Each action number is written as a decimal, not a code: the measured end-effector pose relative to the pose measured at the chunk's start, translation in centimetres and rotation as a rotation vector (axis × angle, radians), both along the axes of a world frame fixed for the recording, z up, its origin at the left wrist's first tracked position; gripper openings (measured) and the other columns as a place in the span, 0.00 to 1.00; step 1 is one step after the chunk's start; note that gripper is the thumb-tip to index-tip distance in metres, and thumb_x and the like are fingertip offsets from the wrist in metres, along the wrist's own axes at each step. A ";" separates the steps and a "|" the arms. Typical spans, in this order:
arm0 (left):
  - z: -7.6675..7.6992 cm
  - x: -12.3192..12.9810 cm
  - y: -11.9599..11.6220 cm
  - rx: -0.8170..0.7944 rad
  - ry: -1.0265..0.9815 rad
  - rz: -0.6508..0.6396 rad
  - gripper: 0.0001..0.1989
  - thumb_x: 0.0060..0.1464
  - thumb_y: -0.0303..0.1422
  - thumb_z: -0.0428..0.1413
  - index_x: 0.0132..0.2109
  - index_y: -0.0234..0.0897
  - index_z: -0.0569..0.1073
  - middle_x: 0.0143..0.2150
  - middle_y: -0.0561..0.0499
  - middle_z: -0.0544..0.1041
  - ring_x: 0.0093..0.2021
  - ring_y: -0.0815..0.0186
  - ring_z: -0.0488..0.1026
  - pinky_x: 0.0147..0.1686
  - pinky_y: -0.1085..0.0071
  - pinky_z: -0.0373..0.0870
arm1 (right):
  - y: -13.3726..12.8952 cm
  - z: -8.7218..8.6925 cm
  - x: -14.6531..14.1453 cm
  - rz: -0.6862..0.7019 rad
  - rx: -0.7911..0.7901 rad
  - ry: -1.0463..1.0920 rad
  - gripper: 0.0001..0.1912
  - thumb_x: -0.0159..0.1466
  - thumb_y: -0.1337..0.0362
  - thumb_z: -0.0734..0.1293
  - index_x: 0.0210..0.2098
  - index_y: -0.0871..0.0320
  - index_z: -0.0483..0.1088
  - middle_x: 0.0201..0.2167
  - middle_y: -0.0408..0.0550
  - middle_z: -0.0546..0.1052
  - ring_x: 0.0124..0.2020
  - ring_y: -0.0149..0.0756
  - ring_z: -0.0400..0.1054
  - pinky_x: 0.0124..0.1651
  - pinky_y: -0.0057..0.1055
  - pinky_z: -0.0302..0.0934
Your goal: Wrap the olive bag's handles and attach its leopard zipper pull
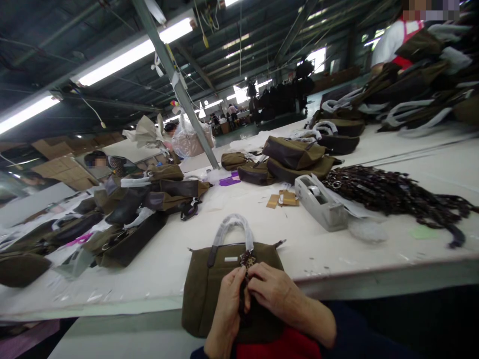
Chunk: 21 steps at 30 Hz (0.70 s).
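An olive-green handbag leans upright at the table's front edge, its handle wrapped in white material. A small pale plate sits on its front. At the base of the handle's right side hangs a dark brown, patterned strap. My left hand pinches this strap from the left, in front of the bag. From the right, my right hand pinches the same strap, its fingertips close to the left ones. The strap's lower part is partly hidden by my fingers.
On the white table, a grey tape dispenser stands beside brown tags. A heap of dark straps lies right. Olive bags are piled left, in the middle and at the back right. A metal post rises behind.
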State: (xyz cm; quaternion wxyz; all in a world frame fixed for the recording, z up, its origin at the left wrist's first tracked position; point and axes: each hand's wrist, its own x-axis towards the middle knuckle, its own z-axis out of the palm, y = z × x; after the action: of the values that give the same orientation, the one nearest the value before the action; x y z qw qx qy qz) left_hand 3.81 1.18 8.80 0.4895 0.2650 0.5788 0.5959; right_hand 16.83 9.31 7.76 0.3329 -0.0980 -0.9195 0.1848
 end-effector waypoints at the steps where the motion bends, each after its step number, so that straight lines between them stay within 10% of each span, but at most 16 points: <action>1: 0.0 0.0 0.1 0.001 -0.001 0.014 0.19 0.55 0.48 0.58 0.34 0.33 0.71 0.16 0.60 0.64 0.12 0.79 0.54 0.12 0.80 0.47 | -0.2 0.1 0.2 0.001 -0.035 0.022 0.05 0.66 0.70 0.64 0.37 0.57 0.71 0.40 0.49 0.74 0.42 0.38 0.66 0.47 0.35 0.66; 21: 0.4 0.0 -0.3 0.025 -0.131 0.000 0.19 0.57 0.48 0.58 0.34 0.35 0.67 0.19 0.62 0.61 0.14 0.81 0.51 0.14 0.80 0.44 | -2.1 0.2 1.8 -0.290 -0.232 0.037 0.07 0.63 0.72 0.65 0.39 0.55 0.69 0.47 0.50 0.76 0.46 0.46 0.63 0.49 0.47 0.61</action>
State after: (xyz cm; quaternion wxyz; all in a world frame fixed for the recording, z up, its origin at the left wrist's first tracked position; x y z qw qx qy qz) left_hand 3.86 0.88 9.23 0.5229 0.2316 0.5381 0.6192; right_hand 18.58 7.21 7.95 0.3594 -0.2637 -0.8619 0.2416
